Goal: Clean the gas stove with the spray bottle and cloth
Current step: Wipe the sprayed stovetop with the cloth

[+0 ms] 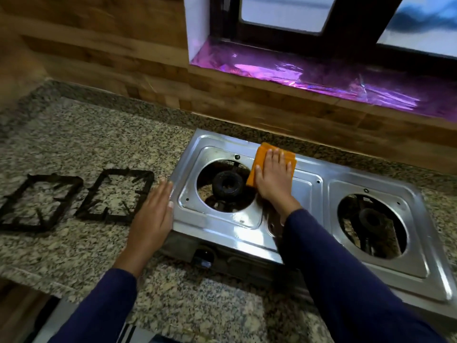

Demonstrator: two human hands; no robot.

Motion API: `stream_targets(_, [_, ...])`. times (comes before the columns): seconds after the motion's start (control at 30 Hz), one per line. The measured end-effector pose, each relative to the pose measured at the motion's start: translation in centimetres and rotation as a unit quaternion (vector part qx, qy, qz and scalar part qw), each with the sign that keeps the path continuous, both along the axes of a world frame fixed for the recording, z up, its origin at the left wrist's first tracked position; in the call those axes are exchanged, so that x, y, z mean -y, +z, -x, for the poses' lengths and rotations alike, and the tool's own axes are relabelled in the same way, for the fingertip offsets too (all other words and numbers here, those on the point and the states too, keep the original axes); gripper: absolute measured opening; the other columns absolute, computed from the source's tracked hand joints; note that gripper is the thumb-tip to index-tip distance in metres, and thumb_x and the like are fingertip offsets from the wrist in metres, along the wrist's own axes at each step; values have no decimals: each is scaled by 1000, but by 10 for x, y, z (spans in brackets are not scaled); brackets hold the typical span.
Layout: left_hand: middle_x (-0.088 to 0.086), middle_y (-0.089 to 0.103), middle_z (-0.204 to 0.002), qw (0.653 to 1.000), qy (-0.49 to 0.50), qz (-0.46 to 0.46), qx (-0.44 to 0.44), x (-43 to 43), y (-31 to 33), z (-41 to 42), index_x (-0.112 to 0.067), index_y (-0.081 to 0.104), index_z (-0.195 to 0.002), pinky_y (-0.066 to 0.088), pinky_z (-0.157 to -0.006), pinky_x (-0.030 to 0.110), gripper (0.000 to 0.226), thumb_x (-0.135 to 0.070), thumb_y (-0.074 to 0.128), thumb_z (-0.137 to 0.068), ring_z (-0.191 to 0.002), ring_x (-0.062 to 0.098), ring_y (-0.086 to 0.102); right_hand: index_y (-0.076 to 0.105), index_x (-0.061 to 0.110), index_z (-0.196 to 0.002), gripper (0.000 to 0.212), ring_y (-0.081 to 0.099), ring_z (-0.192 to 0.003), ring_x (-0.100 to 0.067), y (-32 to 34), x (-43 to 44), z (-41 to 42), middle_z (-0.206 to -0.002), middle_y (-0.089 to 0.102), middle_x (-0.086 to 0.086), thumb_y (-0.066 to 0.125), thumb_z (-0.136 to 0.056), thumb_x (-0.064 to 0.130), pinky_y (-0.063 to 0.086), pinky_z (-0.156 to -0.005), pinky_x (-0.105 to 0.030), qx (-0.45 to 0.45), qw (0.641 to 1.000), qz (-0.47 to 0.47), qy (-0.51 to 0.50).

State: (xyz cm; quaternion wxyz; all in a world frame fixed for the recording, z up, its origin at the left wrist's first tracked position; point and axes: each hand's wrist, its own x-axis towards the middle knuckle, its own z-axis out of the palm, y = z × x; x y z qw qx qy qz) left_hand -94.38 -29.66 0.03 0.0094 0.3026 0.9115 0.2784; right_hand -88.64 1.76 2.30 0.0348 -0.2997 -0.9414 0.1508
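Note:
A steel two-burner gas stove (pixel 306 209) lies on the granite counter, its grates taken off. My right hand (pixel 273 177) presses flat on a folded orange cloth (pixel 262 160) at the stove's far edge, just right of the left burner (pixel 227 185). My left hand (pixel 153 216) rests flat, fingers together, against the stove's left edge, holding nothing. The right burner (pixel 371 220) sits uncovered in its round opening. No spray bottle is in view.
Two black pan grates (pixel 40 201) (pixel 116 194) lie side by side on the granite counter (pixel 81 144) left of the stove. A wood-look wall and a window sill with shiny purple foil (pixel 309 75) run behind. The counter's front edge is near my arms.

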Motion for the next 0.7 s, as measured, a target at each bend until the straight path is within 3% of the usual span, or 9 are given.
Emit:
stream_targets(0.17, [1,22,-162,1000,-8,-21,8,1,3,2,-14,29,-153,26,-117,34,55,-33,29,-102,-148,13,20,14,10,-156,64,0,-152,-27,7,-29,54,-165,7,-11,22,-103,46,-2,-121,-47,24,1000,-7,17])
stream_targets(0.3, [-1,21,-162,999,-8,-29,18,0,3,2,-15,27,-154,24,-116,31,55,-30,31,-101,-147,9,19,17,10,-156,64,-1,-152,-26,4,3,93,-165,8,-11,22,-103,46,-4,-120,-47,34,997,-21,66])
stream_targets(0.53, [-10,19,-161,997,-34,-56,51,4,4,3,-22,26,-153,14,-108,3,54,-34,30,-100,-141,-14,13,6,9,-157,65,-5,-152,-25,2,76,144,-165,-1,-12,20,-104,44,-8,-121,-45,34,994,-14,102])
stream_targets(0.7, [-17,30,-154,973,-10,-165,164,2,8,5,-35,20,-151,22,-105,5,57,-38,36,-96,-132,-22,23,4,11,-157,64,-6,-152,-24,7,125,135,-165,-3,-10,22,-105,43,-7,-120,-43,20,988,10,154])
